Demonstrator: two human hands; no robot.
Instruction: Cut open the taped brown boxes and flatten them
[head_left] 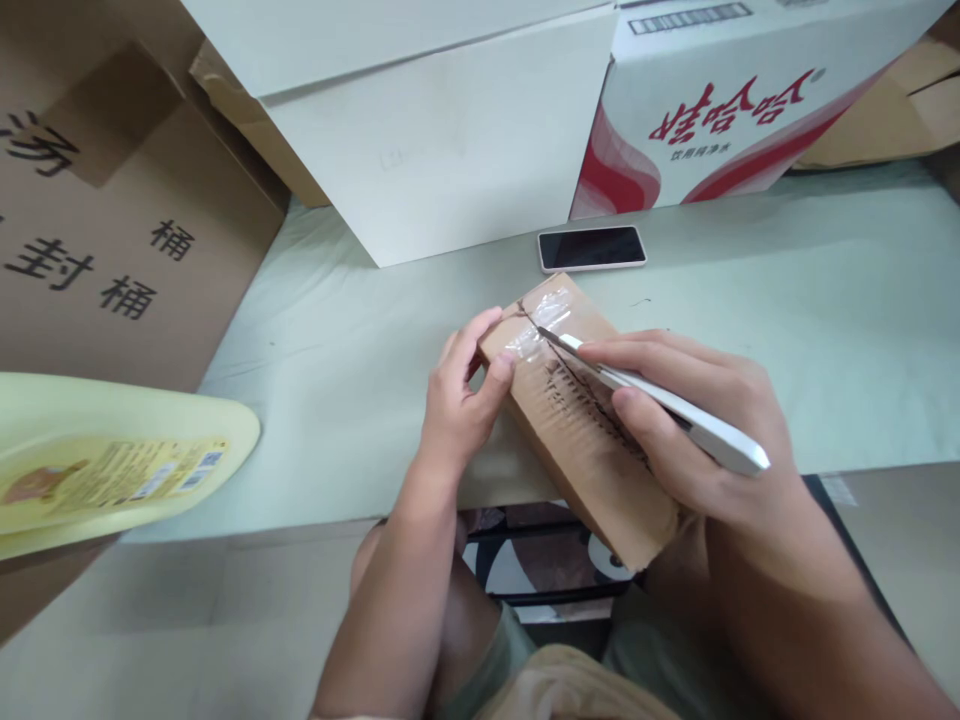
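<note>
Left hand (463, 388) is gripping a cardboard box (562, 430), right hand (709, 420) is holding a white knife (679, 408), blade (551, 336) touching clear tape (553, 306)

Phone (592, 248) flat on pale green cloth (847, 320), 1–2 o'clock, screen dark.
White box (457, 150) 12 o'clock; red-and-white box (720, 120) 1–2, beyond phone; brown box (112, 240) 10, black characters; yellow container (202, 420) 8–9, labelled, cut by frame.

Left of the left hand (469, 390), passage runs open over the tablecloth (337, 400) up to the yellow jug (120, 455) and brown carton (150, 345). Ahead, the phone (592, 248) lies just beyond the small box (551, 440); behind it, the white box (450, 140) and water carton (720, 160) block reach. Open tablecloth extends rightward past the right hand (701, 415).
</note>
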